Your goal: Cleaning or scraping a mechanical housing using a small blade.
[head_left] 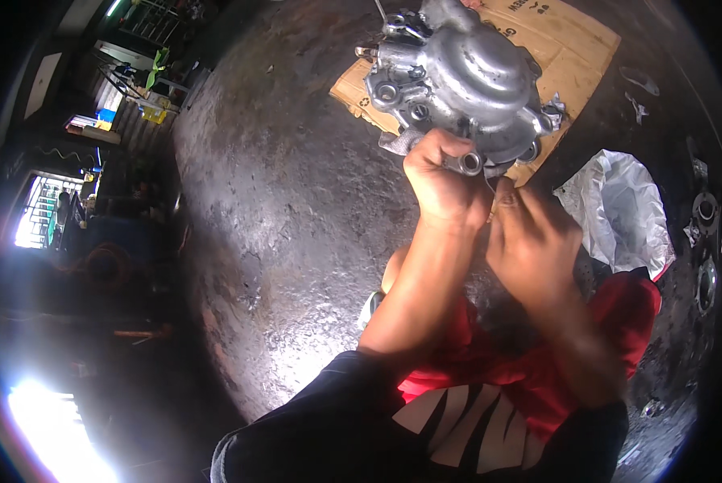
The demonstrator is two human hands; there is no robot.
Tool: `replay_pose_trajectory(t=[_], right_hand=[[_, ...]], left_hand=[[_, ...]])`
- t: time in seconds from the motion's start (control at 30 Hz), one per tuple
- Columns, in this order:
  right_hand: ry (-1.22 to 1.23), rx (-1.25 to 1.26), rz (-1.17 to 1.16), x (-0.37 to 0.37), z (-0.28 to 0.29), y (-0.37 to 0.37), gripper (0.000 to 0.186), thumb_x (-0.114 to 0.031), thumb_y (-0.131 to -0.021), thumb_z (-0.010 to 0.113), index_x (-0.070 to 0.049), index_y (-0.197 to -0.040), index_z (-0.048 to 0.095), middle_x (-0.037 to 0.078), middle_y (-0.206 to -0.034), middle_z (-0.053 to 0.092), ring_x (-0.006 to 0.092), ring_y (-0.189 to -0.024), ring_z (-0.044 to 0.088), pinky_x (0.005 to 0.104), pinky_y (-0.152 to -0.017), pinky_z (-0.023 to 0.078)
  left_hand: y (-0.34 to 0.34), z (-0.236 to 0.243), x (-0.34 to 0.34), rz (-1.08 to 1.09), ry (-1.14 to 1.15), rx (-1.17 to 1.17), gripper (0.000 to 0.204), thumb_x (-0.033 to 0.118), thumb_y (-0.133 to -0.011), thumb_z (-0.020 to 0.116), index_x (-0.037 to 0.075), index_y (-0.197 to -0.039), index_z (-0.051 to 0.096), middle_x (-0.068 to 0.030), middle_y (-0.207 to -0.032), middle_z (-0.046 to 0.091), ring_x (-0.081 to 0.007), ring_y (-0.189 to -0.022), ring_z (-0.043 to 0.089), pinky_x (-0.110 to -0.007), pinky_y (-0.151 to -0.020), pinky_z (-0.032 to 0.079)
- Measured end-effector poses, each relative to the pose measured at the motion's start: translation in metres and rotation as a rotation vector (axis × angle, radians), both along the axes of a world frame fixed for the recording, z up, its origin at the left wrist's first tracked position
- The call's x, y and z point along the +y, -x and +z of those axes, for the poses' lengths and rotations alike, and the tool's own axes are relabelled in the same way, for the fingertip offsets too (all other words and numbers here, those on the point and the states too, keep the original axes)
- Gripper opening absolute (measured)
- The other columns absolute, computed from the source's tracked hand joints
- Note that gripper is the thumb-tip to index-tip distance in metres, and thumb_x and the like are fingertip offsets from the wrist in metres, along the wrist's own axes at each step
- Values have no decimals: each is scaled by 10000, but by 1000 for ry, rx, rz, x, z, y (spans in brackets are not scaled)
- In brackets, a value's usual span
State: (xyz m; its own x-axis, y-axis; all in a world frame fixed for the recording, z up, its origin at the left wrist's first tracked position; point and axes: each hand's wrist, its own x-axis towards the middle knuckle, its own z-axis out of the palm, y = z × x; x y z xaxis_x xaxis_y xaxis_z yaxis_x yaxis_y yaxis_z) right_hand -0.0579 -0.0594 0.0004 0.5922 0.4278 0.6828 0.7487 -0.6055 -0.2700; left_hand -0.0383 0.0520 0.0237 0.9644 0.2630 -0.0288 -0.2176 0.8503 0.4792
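A silvery metal engine casing (477,68), with a domed cover and several bolt holes, stands in front of me at the top of the view. My left hand (445,181) is closed at its near edge, the thumb beside a short round tube end (471,163). A bit of grey cloth (401,143) shows beside that hand, partly hidden by it. Just to the right and lower, my right hand (536,229) is closed with its fingers bent together. Something thin and light runs between the two hands; what the right fingers grip is too small to make out.
Flattened cardboard (582,48) lies under the casing on the dark, stained floor (272,185). A white plastic bag (618,205), standing with its mouth open, is right of my right hand. Loose metal parts (705,209) lie at the far right. Shelves and benches (139,101) stand at the left.
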Motion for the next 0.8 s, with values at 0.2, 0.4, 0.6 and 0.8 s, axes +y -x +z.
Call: replay_pose_trajectory(t=[0.2,0.4,0.6,0.8], right_hand=[[-24,130,-8,-5,-2,-8,251,-34,-649,595,-23,-900,591,89,-730,579,259,-568,575,326,-468,443],[-533,745,275,-24,-2,-19,147,-96,-812,584,18,-898,617,47,-700,609,120,-592,578,252,-502,440],[-688,1021,345,-37,7,-27,188,-144,-824,595,16,-919,626,43,-683,593,80,-600,552,208,-522,442],[-768,1125,332,-44,7,-34,239,-202,-838,572,2,-955,610,44,-666,571,89,-591,547,221,-493,452]], left_hand=[[0,2,4,-44,130,-86,383,81,-572,482,10,-939,564,-101,-932,592,-269,-883,559,-420,-858,422],[-1,-2,13,33,107,-38,373,69,-573,476,-14,-928,554,-108,-935,595,-268,-889,561,-395,-860,422],[-2,-5,12,89,73,64,391,68,-571,474,-34,-943,536,-123,-931,592,-270,-873,572,-383,-838,439],[-4,-13,8,62,161,192,400,67,-567,470,-19,-952,537,-120,-926,592,-274,-869,574,-377,-834,446]])
